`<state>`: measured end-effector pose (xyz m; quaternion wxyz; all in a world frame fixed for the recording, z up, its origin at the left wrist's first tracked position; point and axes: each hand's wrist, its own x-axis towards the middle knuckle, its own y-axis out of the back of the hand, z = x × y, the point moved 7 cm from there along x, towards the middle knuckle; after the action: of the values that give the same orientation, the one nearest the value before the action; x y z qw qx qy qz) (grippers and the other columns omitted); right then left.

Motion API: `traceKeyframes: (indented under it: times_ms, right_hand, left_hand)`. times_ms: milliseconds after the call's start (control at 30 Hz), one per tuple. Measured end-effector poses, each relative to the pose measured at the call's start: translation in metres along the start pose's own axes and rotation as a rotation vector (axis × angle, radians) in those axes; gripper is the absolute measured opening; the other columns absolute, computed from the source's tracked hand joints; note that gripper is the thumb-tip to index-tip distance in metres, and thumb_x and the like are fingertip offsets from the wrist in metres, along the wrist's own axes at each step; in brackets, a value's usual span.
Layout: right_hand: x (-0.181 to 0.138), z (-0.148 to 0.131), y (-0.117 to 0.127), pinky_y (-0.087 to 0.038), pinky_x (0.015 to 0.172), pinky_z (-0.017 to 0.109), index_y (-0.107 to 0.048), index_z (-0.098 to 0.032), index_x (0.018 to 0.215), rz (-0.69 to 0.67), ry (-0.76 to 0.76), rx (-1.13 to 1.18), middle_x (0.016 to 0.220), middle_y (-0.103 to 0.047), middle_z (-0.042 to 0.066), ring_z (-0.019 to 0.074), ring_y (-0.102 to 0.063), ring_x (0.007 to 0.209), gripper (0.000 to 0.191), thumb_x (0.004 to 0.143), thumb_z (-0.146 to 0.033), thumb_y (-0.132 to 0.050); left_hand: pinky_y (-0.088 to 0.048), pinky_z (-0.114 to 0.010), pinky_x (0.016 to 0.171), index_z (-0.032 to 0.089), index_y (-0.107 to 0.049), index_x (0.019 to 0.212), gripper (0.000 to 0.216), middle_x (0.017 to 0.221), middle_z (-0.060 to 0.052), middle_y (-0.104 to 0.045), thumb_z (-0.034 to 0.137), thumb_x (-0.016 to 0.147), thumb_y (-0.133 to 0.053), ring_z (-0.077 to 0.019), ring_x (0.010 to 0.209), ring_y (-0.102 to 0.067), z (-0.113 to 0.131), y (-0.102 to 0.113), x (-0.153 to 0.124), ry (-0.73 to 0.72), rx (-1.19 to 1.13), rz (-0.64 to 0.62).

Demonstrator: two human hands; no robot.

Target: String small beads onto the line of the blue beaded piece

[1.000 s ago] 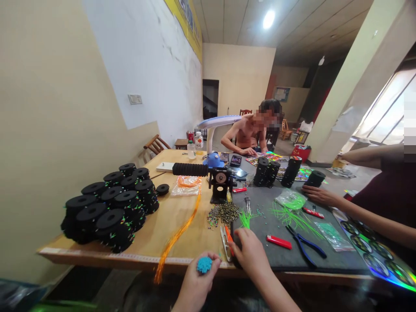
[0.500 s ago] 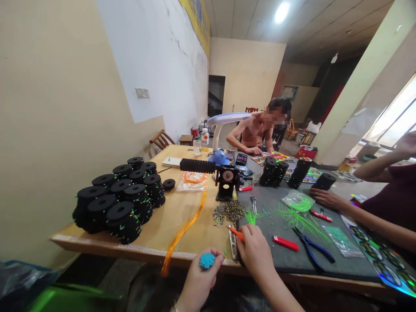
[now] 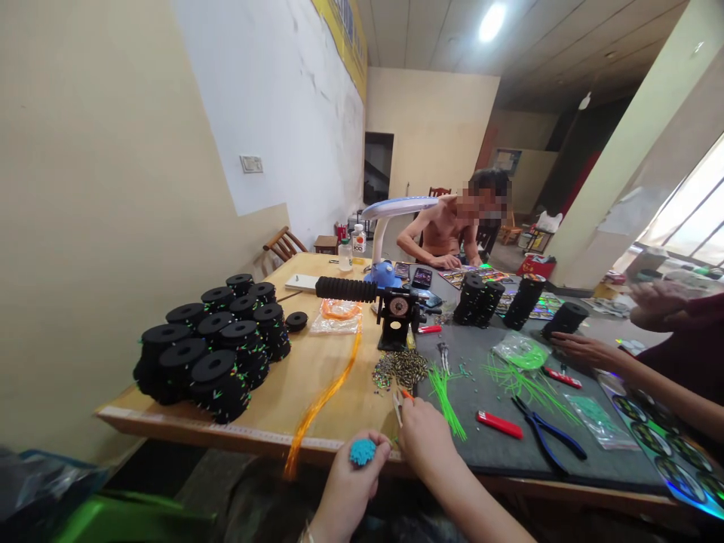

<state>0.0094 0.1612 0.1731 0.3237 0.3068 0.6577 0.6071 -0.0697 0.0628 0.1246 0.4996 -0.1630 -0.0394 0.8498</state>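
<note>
A small blue bristly ball (image 3: 362, 451) is pinched between the thumb and fingers of the left hand (image 3: 348, 486) at the near table edge (image 3: 170, 424). Orange-handled snips (image 3: 400, 401) are gripped in the closed right hand (image 3: 425, 441), just beside green strands (image 3: 446, 392) on the grey mat (image 3: 498, 452).

A long wooden table (image 3: 317, 392) stands against a cream wall (image 3: 84, 188) with a large white patch and a light switch (image 3: 251, 164). A yellow banner (image 3: 345, 34) runs along the top of the wall. A round ceiling light (image 3: 490, 22) glows overhead. A dark doorway (image 3: 378, 169) opens in the far wall. A wooden chair (image 3: 284, 243) sits at the table's far left. Bright windows (image 3: 693, 219) line the right side beside a pale pillar (image 3: 627, 151).
</note>
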Motion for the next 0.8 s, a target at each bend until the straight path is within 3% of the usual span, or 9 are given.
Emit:
traceKeyframes:
  times_ms: [333,567,800]
  right_hand:
    - [0.017,0.006,-0.004,-0.046,0.073,0.032,-0.065,-0.009,0.1,0.024,0.003,0.058,0.097,-0.071,0.018,0.0286,-0.068,0.092,0.031,0.076,-0.003,-0.046]
    - [0.015,0.022,0.009,-0.038,0.063,0.026,-0.062,-0.015,0.091,0.008,-0.035,0.13,0.088,-0.074,0.012,0.0233,-0.069,0.082,0.021,0.076,-0.009,-0.049]
    - [0.008,0.04,0.02,-0.034,0.06,0.027,-0.062,-0.018,0.086,0.012,-0.051,0.186,0.084,-0.074,0.011,0.0238,-0.068,0.079,0.021,0.074,-0.01,-0.048]
  left_hand:
    - [-0.017,-0.016,0.038,0.016,-0.059,0.07,0.051,0.046,0.011,-0.033,0.062,0.056,-0.077,-0.0036,0.04,-0.025,-0.001,0.004,0.003,0.008,-0.025,0.021]
    - [-0.016,-0.016,0.038,0.016,-0.058,0.069,0.053,0.045,0.011,-0.031,0.062,0.053,-0.078,-0.0034,0.04,-0.025,0.001,0.009,0.003,0.023,-0.057,0.071]
    - [-0.014,-0.016,0.038,0.017,-0.054,0.068,0.057,0.045,0.013,-0.027,0.065,0.049,-0.079,-0.003,0.04,-0.021,0.006,0.004,0.0,0.037,-0.098,0.053]
